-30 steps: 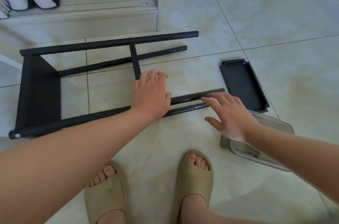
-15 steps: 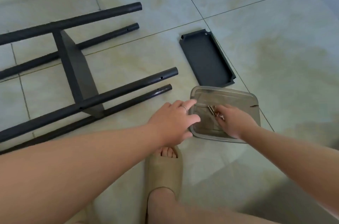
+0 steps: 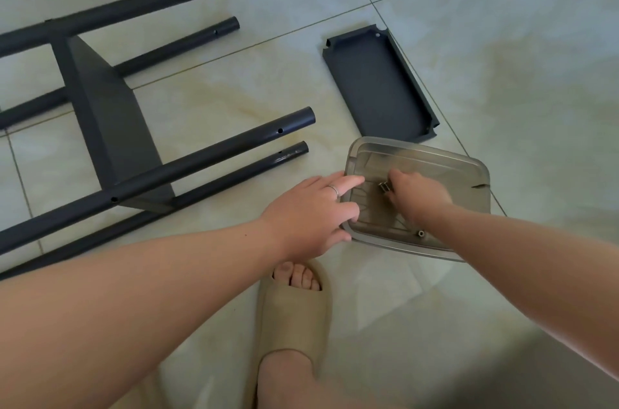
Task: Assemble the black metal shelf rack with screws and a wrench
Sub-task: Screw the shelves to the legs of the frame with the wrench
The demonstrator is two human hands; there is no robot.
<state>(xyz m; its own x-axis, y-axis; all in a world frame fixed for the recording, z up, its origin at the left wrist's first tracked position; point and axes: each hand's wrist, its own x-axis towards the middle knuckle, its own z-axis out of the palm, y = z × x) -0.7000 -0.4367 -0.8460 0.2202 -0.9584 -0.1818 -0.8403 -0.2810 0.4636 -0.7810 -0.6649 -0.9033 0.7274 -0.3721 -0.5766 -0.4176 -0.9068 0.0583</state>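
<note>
The screws lie mid-way in the clear tray on the floor, directly under the right hand, whose grip is curled down and pinching them. The left hand rests spread, fingers straight, on the tray's left rim. The rack lies to the left, its posts pointing their open ends at the tray. The left hand is nearer it, so the screws likely travel leftward.
</note>
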